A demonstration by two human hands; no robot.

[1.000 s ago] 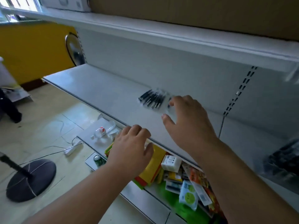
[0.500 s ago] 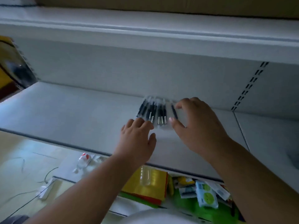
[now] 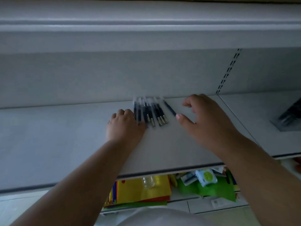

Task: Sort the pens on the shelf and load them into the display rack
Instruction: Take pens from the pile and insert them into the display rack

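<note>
Several dark pens with clear caps (image 3: 150,111) lie side by side on the white shelf (image 3: 65,136), near its back wall. One pen (image 3: 170,109) lies a little apart on the right, tilted. My left hand (image 3: 124,126) rests flat on the shelf, its fingers touching the left edge of the row. My right hand (image 3: 206,121) hovers right of the pens with fingers curled and apart, the thumb tip next to the lone pen's near end. Neither hand holds anything.
A dark rack-like object (image 3: 290,115) sits at the right edge on the neighbouring shelf section. Above is another shelf (image 3: 146,26). Below the shelf's front edge are yellow and green packs (image 3: 141,191) and small packaged goods (image 3: 206,176).
The view has swung to face the shelf. My left hand moved from the shelf's front edge up to the left side of the pens; my right hand shifted right, off the pens.
</note>
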